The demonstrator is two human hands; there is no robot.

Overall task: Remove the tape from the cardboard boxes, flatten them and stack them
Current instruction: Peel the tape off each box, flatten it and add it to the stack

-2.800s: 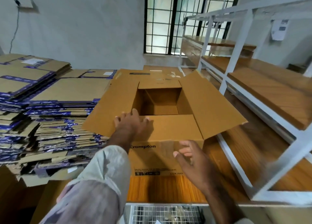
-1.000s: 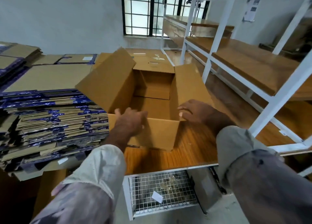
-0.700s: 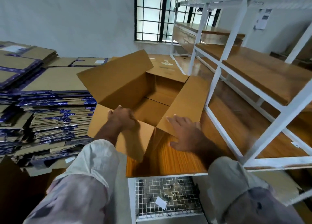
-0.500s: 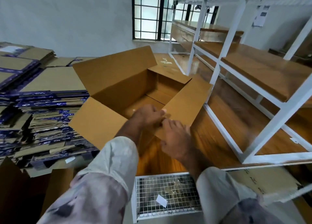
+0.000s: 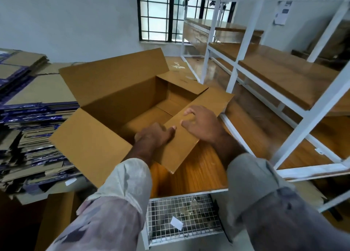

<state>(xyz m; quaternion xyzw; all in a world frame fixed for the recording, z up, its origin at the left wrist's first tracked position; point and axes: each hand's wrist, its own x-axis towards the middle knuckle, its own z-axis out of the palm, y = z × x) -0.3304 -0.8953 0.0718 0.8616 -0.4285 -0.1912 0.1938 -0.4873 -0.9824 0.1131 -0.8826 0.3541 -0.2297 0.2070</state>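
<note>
The box [image 5: 121,106] was plain brown cardboard, sitting open on the wooden shelf [image 5: 198,171] right in front of the person, skewed so one corner pointed back at them. All four top flaps were folded out: a big one stood up at the back left, another big one lay out toward the left over the pile, a small one was at the far end, and the near right one sloped down over the shelf. Inside you could see the bottom flaps meeting in a seam, couldn't make out any tape on it from here. The left hand [image 5: 155,137] was down at the box rim by the near corner, fingers curled over the edge of the right flap, so it looked like it was gripping the cardboard. The right hand [image 5: 202,125] lay on top of that same flap, fingers loosely spread and a bit bent, pressing rather than pinching. Just left of the box was a tall stack [image 5: 34,129] of flattened cartons with blue print, and a white rack [image 5: 310,114] with wooden boards stood on the right
</note>
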